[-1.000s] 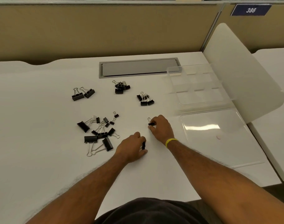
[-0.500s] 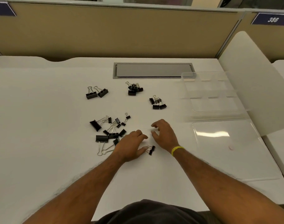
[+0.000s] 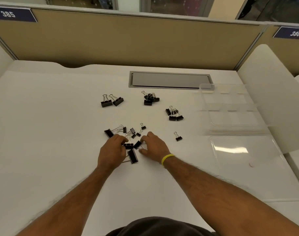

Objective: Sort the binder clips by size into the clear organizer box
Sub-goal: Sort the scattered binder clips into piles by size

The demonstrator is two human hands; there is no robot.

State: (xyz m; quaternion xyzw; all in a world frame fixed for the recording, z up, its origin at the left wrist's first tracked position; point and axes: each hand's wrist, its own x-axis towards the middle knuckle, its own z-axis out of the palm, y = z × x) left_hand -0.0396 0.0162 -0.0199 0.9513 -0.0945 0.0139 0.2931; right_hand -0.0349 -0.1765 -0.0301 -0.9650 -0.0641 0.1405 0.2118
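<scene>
Eyes on the loose pile of binder clips (image 3: 128, 133), black with wire handles, sitting mid-desk, well left of the clear organizer box (image 3: 230, 109). Both hands are in the near edge of that pile. My read on the left hand (image 3: 113, 150): palm down, knuckles up, fingers curled onto a mid-size clip (image 3: 128, 146), gripping it against the white desk (image 3: 60, 133). The right hand (image 3: 154, 145) comes in from the other side, thumb low and fingers arched, bracketing the wire handle of an angled clip (image 3: 137, 144); whether it has actually pinched it, I cannot tell. A wide clip (image 3: 132, 156) lies between the two wrists, just below the fingertips. Both forearms stretch straight out from the bottom of the view, a yellow wristband (image 3: 167, 158) on the right one.

Further out, one small clip (image 3: 178, 138) sits alone to the right. Beyond the pile are three sorted groups: a pair of large clips (image 3: 112, 101), a cluster of medium clips (image 3: 150, 98), and a trio of smaller clips (image 3: 174, 114) nearest the box. The box's compartments look bare, its lid (image 3: 244, 167) lying open flat toward me. A grey hatch (image 3: 171, 80) sits in the desk behind.
</scene>
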